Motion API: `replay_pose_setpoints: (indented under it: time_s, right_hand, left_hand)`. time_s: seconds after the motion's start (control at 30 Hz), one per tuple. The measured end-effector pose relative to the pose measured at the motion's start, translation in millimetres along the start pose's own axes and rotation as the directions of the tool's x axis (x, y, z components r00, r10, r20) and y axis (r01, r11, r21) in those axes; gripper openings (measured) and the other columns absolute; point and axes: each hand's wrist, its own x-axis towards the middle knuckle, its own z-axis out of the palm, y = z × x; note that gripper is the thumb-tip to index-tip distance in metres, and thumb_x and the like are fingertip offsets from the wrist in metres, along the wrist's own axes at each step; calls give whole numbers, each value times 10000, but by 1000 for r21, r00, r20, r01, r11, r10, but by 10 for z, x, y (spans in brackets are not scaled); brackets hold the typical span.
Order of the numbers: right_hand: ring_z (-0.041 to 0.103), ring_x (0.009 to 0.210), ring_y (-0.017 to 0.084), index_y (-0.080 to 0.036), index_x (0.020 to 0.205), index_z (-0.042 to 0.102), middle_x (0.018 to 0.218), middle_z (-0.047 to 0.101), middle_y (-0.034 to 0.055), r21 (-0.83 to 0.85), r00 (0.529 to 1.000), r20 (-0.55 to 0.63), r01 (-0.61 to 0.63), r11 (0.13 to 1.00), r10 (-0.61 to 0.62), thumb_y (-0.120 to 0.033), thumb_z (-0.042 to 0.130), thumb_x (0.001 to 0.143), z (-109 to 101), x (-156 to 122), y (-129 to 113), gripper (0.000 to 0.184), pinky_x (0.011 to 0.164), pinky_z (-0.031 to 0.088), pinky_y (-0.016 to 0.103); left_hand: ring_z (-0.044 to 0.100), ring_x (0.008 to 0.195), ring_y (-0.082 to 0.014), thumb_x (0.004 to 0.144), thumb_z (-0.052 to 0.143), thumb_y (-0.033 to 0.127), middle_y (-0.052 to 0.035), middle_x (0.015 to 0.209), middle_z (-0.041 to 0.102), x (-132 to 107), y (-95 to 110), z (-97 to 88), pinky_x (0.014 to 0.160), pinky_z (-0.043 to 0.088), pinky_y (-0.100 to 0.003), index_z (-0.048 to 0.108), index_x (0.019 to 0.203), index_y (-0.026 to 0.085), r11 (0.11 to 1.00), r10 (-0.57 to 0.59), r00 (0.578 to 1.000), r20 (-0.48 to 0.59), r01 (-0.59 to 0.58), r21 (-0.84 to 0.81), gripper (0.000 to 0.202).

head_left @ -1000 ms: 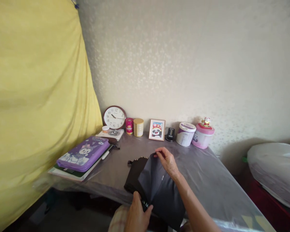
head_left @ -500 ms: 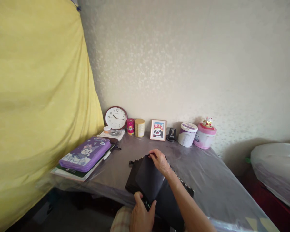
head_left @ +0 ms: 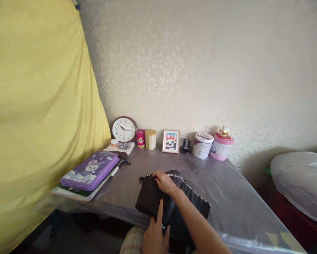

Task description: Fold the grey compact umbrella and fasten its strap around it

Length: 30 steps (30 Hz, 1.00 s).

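A black folding umbrella (head_left: 179, 211), its canopy loose and edged with black-and-white trim, lies across the front of the table. My left hand (head_left: 155, 236) holds it at the near end beside some white lettering, the index finger stretched out along the fabric. My right hand (head_left: 165, 182) reaches over the canopy, its fingers closed on a fold at the far left edge. The fabric's other panels spread to the right beneath my right forearm. The part inside my left palm is hidden.
Along the wall stand a clock (head_left: 124, 129), a pink tin (head_left: 140, 138), a yellow-lidded can (head_left: 150, 139), a panda picture frame (head_left: 171, 141), a small black stand (head_left: 185, 146) and two tubs. A purple case (head_left: 92, 171) rests on books at left, near a yellow curtain (head_left: 42, 106).
My right hand has moved left and slightly down, laying a raised canopy panel over to the left. My left index finger has straightened. The view has shifted slightly.
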Motion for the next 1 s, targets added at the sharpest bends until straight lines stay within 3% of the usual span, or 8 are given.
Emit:
replay_pose_setpoints:
  time_s: [0.13,0.23,0.33,0.4,0.5,0.6,0.8,1.0]
  right_hand:
    - [594,904,159,-224,1005,569,1055,586,53,-27,1000,-26,-10,1000,9,-68,451,777,-144,-29,20,300,813,452,270]
    - [590,916,164,-210,990,565,1092,565,73,20,978,-205,-28,999,32,-81,443,768,-420,-59,67,284,816,458,289]
    - [615,770,159,-200,955,569,954,610,62,153,897,-413,-99,983,155,-173,439,806,-766,-169,121,199,728,485,296]
    - [618,783,174,-196,958,572,891,635,55,221,841,-488,-139,965,233,-274,455,827,-983,-292,152,192,728,485,299]
    - [607,790,191,-181,930,588,880,650,69,254,784,-537,-201,946,311,-386,475,818,-1220,-497,200,259,754,473,317]
    - [597,782,208,-171,879,609,832,655,75,286,781,-484,-284,915,394,-464,515,778,-1320,-653,252,325,760,470,340]
    - [601,735,182,-164,837,601,766,610,26,534,850,-33,-430,728,526,-561,529,741,-1281,-757,282,414,625,500,293]
    - [544,690,146,-167,764,609,705,576,-2,524,860,-55,-408,748,507,-511,610,678,-1277,-739,262,354,639,457,263]
  left_hand:
    - [632,938,-243,827,458,189,-119,1035,674,75,-99,12,770,426,-283,268,1409,229,994,65,998,-2,-65,-93,613]
    - [589,1053,-201,801,476,191,-87,1186,628,126,-205,-1,845,415,-239,341,1382,198,929,120,990,-70,-137,-343,597]
    - [565,1086,-206,758,534,220,-80,1213,609,147,-246,-99,856,426,-231,462,1312,175,826,87,986,-145,-152,-543,560]
    - [652,793,-193,755,555,276,-60,915,708,148,-221,-209,648,487,-229,460,1313,174,760,34,992,-121,-104,-641,575]
    - [444,342,-112,753,560,348,73,431,508,151,-142,-415,339,342,-191,358,1373,155,679,-40,998,-54,-12,-734,680]
    - [387,335,-73,714,600,382,83,439,473,155,-71,-626,332,318,-165,372,1358,108,595,-11,994,-105,-78,-800,737]
    - [358,305,-56,655,625,455,76,421,483,167,-22,-872,320,267,-161,391,1334,59,563,-17,990,-140,-106,-820,819]
    - [342,281,-52,613,634,475,77,405,484,184,8,-927,307,238,-163,403,1317,36,536,-48,990,-135,-89,-840,861]
